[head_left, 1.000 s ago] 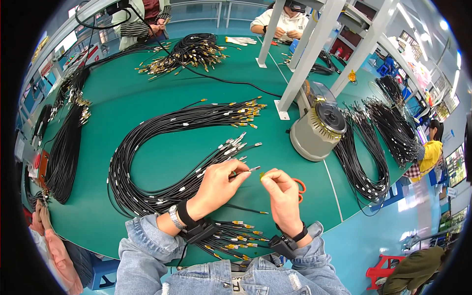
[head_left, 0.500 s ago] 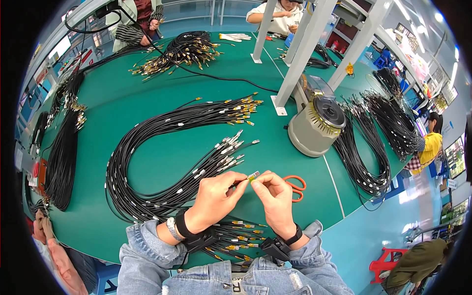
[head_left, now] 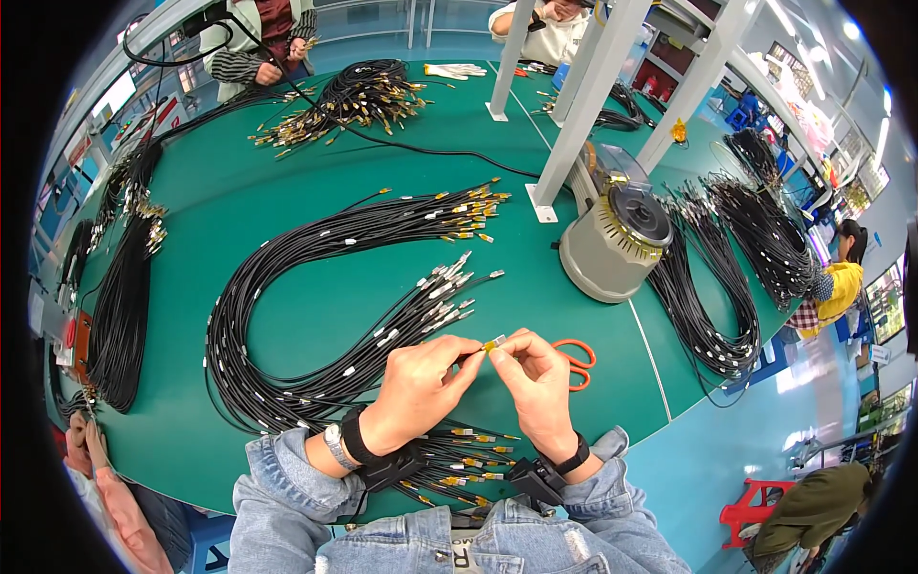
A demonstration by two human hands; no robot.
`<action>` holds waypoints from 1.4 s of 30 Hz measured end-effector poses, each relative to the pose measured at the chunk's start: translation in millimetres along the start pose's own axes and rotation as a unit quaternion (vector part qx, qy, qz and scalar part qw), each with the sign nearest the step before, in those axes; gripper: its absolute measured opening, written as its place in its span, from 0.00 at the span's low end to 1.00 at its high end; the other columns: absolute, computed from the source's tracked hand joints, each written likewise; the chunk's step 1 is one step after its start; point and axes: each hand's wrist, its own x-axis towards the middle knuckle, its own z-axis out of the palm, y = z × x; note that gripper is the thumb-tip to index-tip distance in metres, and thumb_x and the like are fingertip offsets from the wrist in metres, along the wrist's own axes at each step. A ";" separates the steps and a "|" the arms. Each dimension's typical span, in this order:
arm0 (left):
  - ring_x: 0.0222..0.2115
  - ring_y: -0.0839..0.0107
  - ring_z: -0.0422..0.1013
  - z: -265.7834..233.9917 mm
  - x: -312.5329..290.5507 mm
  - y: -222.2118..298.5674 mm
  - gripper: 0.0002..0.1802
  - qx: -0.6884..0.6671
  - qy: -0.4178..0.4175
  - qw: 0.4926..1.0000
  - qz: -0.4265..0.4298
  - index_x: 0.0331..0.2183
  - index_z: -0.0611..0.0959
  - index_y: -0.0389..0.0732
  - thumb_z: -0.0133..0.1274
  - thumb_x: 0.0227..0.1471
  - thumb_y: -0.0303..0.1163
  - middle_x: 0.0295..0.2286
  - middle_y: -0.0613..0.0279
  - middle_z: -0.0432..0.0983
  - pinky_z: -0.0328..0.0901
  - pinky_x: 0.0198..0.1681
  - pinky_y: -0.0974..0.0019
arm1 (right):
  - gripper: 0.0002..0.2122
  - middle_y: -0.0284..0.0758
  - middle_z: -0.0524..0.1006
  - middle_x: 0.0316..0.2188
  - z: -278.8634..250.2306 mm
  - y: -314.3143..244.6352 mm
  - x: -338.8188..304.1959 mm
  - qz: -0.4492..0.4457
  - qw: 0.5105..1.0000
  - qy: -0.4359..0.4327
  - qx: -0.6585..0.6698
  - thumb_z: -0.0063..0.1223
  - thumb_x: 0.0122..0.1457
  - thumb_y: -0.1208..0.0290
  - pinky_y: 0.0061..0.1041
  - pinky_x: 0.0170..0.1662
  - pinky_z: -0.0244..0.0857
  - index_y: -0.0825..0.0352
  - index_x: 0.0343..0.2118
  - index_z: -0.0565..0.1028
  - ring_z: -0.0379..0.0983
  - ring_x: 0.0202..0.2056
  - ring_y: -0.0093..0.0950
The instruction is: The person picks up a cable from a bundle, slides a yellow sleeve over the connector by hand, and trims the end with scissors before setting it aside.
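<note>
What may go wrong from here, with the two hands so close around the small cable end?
The yellow piece on the cable end, between the left hand and right hand, might slip or sit crooked, since the grip there is narrow. The orange-handled scissors lie close beside the right hand, which could knock them. The black strap behind the left hand sits near other cable ends and might snag one.

Ceiling lights (head_left: pixel 851 31) at upper right are shining brightly, glare is whitening patches of the blue floor (head_left: pixel 688 469), and fisheye distortion is bending straight edges toward the periphery.
</note>
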 end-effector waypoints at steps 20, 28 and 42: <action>0.11 0.78 0.65 0.5 0.3 -2.5 0.06 0.025 0.007 0.999 0.040 0.26 0.80 0.37 0.60 0.39 0.21 0.18 0.64 0.73 0.58 0.12 0.75 | 0.01 0.30 0.72 0.27 -2.8 -4.2 1.3 -0.001 0.999 -0.005 -0.039 0.53 0.51 0.80 0.19 0.39 0.58 0.71 0.26 0.73 0.65 0.33 0.19; 0.11 0.77 0.65 1.0 0.9 -2.3 0.07 0.038 0.008 0.998 0.055 0.25 0.79 0.37 0.60 0.38 0.22 0.17 0.64 0.72 0.57 0.12 0.75 | 0.01 0.30 0.72 0.26 -4.6 -4.3 2.6 0.004 0.999 -0.002 -0.051 0.53 0.51 0.81 0.18 0.37 0.58 0.72 0.25 0.73 0.65 0.31 0.18; 0.13 0.75 0.66 -2.3 -3.4 -9.5 0.17 0.163 -0.021 0.971 0.172 0.35 0.78 0.40 0.57 0.37 0.21 0.16 0.66 0.70 0.60 0.14 0.73 | 0.02 0.28 0.74 0.25 -8.7 -3.7 4.3 0.027 0.999 -0.012 -0.037 0.54 0.51 0.78 0.17 0.36 0.61 0.71 0.25 0.74 0.66 0.29 0.16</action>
